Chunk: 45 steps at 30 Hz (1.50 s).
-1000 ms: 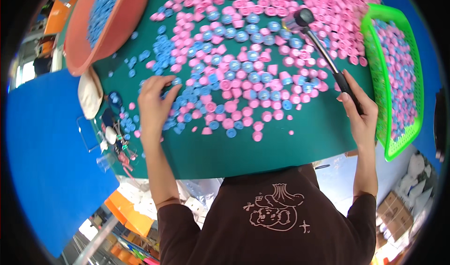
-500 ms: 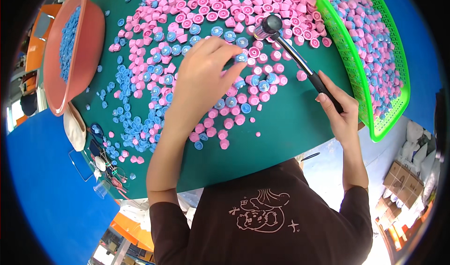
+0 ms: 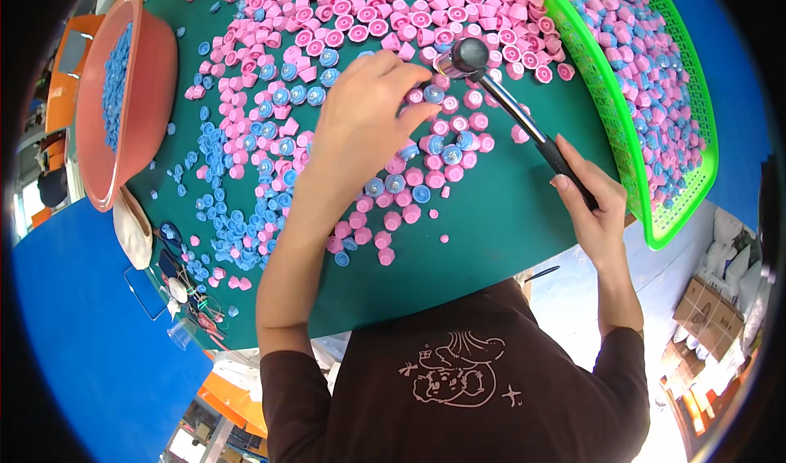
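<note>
My right hand [image 3: 596,201] grips the black handle of a hammer [image 3: 524,119]. The hammer's round black head, with a clear face, hangs over the pieces in front of my left fingertips. My left hand [image 3: 368,115] reaches across the pieces with thumb and index finger apart. Between and just beyond those fingertips is a blue flower-shaped cap [image 3: 434,94], apparently resting on a pink piece. Small pink cup-shaped pieces [image 3: 385,257] stand around the hand, several topped by blue caps [image 3: 452,154] with shiny centres. My left palm and curled fingers are partly hidden.
A large heap of pink pieces [image 3: 360,13] covers the far table. Loose blue caps [image 3: 219,201] lie left. A pink basin [image 3: 155,94] holds blue pieces; a green basket [image 3: 626,127] at right holds mixed ones. Cords and small items [image 3: 192,295] lie by the left edge.
My left thumb and index finger have spread from around the blue cap, which sits slightly farther right and up. The hammer head has shifted slightly left and down, closer to the fingertips.
</note>
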Motion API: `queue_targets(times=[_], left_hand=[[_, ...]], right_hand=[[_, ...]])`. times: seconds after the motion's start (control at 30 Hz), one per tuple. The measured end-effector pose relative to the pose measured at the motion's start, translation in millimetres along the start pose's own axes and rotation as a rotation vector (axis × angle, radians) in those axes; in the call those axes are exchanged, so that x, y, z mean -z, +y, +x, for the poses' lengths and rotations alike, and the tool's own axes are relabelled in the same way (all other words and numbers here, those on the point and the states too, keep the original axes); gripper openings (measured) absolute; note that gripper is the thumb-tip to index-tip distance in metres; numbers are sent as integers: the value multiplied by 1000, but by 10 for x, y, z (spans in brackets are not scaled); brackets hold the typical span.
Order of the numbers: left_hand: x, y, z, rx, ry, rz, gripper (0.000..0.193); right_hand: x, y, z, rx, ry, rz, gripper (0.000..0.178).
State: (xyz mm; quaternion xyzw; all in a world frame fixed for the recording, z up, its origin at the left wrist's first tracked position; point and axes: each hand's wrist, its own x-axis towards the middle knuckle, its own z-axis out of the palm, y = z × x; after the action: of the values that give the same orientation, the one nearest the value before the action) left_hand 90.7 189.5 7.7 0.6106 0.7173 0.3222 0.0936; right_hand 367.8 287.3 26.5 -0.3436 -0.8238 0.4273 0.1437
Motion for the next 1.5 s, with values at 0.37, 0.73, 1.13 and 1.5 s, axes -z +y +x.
queue_targets(times=[0.37,0.73,1.13,1.5], left_hand=[[1241,-184,-1137,572,283,253,18],[1329,-510,-2041,760,162,331,18],[1124,-789,-1834,799,276,227,25],[1196,-859,-1737,632,234,338,22]], right_hand=[[-82,48,37,160,22,-73,42],[-270,-43,159,-1,-60,75,44],[-267,-114,217,19,-80,67,46],[-199,-130,344,68,-16,71,43]])
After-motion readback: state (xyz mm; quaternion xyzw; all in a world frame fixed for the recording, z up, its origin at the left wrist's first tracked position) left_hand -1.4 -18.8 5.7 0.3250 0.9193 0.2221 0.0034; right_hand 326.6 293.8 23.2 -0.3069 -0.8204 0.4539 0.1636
